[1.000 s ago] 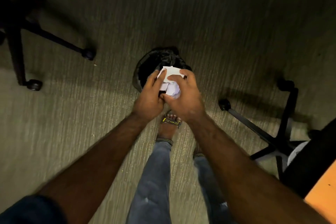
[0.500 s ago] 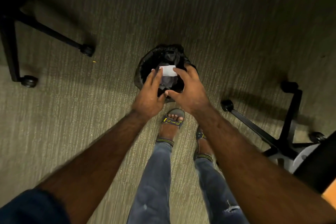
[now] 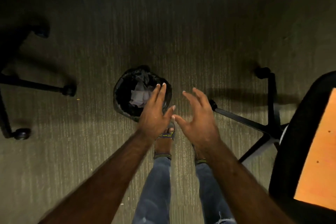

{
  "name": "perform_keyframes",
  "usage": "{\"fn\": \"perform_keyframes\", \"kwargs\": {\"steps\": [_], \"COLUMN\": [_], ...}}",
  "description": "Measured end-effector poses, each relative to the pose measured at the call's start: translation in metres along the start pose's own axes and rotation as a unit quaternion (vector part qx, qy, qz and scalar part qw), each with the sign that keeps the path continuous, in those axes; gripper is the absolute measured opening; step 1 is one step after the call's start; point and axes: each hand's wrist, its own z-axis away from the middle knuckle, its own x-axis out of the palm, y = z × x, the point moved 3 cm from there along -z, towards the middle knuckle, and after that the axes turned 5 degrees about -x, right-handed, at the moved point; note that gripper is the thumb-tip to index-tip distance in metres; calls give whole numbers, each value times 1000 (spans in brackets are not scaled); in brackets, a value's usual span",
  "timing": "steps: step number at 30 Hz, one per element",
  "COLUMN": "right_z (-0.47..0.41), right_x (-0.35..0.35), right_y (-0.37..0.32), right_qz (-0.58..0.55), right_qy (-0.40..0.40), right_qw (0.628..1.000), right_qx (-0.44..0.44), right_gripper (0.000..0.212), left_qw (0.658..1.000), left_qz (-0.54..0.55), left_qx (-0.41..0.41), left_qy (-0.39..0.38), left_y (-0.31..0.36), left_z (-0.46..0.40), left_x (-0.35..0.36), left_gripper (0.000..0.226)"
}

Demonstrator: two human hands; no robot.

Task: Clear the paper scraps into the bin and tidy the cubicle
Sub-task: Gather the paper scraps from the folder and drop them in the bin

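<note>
Striped carpet [image 3: 190, 42] covers the floor, with the bin [image 3: 121, 103] as landmark. Left of the bin, a chair base [image 3: 36, 85] rests on castors. Inside the bin, against its black liner, lie the paper scraps [image 3: 139, 95]. Left hand [image 3: 154, 114] overlaps the bin's right rim, fingers spread, holding nothing. Right hand [image 3: 198, 120], right of the bin, is likewise splayed and empty. Farther right stand a second chair base [image 3: 254, 123] and an orange desk corner [image 3: 316, 151].

Dim, warm-tinted indoor light, carpet [image 3: 181, 42] darkest toward the top, long soft shadows from the chair bases [image 3: 269, 123] (falling leftward and upward), bin [image 3: 123, 107] interior nearly black, slight motion blur on the hands, wide-angle bending at the edges, orange desk corner [image 3: 320, 151] glowing brightest.
</note>
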Motion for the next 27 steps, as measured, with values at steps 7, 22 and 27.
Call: {"fn": "perform_keyframes", "kwargs": {"steps": [7,22,27], "right_z": [44,144,175], "right_x": [-67,-213,-235], "right_y": [44,136,166], "right_qz": [-46,-86,-80], "right_qy": [125,366,418], "right_qw": [988,902,866], "right_qx": [72,212,262], "right_gripper": [78,76,75], "left_qw": [995,938,909], "left_qz": [-31,-108,-146], "left_qx": [86,313,367], "left_qy": [-45,-107,-137], "left_y": [88,298,341], "left_z": [-5,23,37], "left_x": [35,139,175], "left_gripper": [79,89,96]}}
